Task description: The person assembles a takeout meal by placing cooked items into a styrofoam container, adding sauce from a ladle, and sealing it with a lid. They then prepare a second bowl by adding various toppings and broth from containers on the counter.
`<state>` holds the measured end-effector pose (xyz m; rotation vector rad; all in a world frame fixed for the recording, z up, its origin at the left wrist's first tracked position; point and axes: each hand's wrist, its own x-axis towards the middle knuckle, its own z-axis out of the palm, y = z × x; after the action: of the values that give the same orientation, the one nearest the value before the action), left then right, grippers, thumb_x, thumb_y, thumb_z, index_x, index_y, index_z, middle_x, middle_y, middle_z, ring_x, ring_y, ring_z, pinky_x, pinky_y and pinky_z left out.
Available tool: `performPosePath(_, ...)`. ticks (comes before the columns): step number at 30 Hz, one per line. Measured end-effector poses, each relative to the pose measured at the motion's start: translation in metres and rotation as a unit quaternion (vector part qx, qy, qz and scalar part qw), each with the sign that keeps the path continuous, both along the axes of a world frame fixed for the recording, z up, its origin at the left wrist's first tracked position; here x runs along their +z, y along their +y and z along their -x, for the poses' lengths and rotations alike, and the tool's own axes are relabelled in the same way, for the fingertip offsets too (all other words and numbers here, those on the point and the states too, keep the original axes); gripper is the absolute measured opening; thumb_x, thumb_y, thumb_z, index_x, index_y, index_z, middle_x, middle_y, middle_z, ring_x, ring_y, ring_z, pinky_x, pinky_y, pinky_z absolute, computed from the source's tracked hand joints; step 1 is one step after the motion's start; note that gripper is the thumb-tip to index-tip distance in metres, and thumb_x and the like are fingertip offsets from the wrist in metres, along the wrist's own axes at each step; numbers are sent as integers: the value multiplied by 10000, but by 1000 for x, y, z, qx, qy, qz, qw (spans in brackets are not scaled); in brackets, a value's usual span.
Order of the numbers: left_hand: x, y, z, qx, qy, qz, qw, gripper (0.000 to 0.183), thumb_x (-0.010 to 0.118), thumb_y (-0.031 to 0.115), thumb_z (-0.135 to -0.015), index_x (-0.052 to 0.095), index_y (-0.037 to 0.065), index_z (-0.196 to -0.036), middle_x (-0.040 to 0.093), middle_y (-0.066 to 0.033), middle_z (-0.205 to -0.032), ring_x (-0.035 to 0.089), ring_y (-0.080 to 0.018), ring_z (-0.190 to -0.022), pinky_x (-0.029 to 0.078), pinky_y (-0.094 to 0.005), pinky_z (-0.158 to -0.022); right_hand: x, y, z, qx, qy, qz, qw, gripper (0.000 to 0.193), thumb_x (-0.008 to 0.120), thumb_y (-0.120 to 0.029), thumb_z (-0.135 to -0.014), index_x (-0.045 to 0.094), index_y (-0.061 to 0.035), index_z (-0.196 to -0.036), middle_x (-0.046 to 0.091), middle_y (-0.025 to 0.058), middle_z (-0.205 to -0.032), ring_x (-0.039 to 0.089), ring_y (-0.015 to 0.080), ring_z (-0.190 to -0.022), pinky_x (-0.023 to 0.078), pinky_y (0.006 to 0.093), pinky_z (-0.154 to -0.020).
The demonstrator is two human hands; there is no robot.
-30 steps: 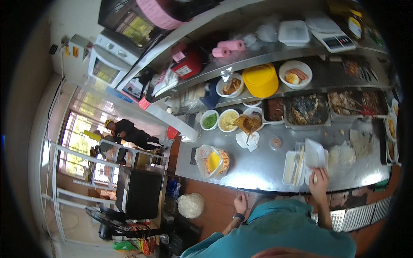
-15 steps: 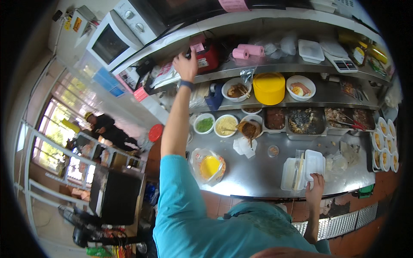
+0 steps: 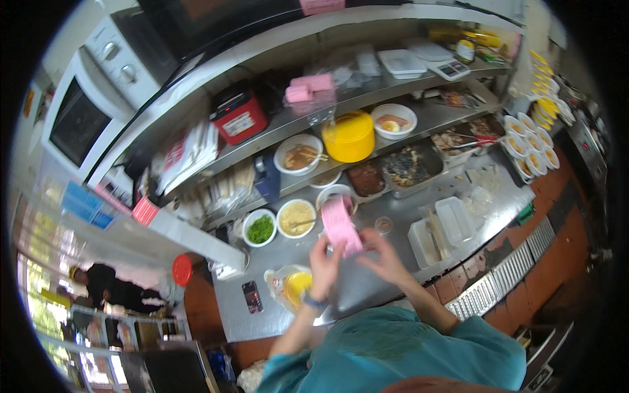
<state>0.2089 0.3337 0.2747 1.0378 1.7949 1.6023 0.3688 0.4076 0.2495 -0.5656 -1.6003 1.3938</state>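
A pink printed paper slip (image 3: 340,224) is raised over the counter, curling at its far end. My left hand (image 3: 324,267) pinches its near end between thumb and fingers. Beside the slip's right edge is my right hand (image 3: 385,259), fingers apart; whether they touch the paper is hard to make out. Behind the slip, a white bowl (image 3: 325,202) of brown sauce is partly covered. Below my left wrist stands a bagged tub of yellow liquid (image 3: 298,287). On the upper shelf sits a red and black receipt printer (image 3: 240,122).
Bowls of chopped greens (image 3: 260,228) and pale yellow mince (image 3: 295,219) line the counter. White takeaway containers (image 3: 455,220) lie to the right, metal food trays (image 3: 413,166) behind. A phone (image 3: 251,297) rests at left. Stacked white cups (image 3: 528,145) stand far right.
My left hand has come down from the red printer with the pink slip. My right hand has left the white container and moved left to the slip. The view has shifted right.
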Motion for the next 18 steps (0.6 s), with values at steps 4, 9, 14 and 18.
performPosePath(4, -36, -61, -6, 70, -149, -71, 984, 175, 614, 69, -959, 638, -13, -1111, 672, -67, -1054, 615, -141, -937, 491, -288, -841, -17, -29, 25, 257, -248, 0, 934, 267, 688, -231, -931, 683, -4, -1072, 713, 107, -848, 661, 169, -773, 521, 338, -711)
performPosePath(9, -51, -97, 30, 146, -372, -209, 893, 296, 536, 87, -999, 544, -60, -1256, 670, -186, -1168, 695, -266, -955, 578, -385, -860, -32, -49, 50, 518, -230, 101, 817, 285, 659, -258, -972, 663, -27, -1137, 685, 40, -979, 599, 75, -903, 509, 274, -726)
performPosePath(14, -48, -100, 60, 184, -341, -189, 902, 279, 517, 58, -1004, 550, -74, -1247, 684, -186, -1138, 705, -271, -963, 580, -381, -862, -15, 61, 172, 238, -180, 85, 951, 188, 656, -211, -960, 670, -40, -1036, 638, -27, -780, 546, 44, -619, 433, 231, -544)
performPosePath(18, -30, -92, 59, 151, -392, -193, 887, 348, 429, 64, -1017, 491, -90, -1323, 619, -242, -1271, 660, -348, -1112, 555, -434, -953, 9, 119, 296, 163, -128, 205, 957, 276, 724, -310, -895, 652, -55, -970, 582, -19, -748, 465, 66, -573, 375, 232, -511)
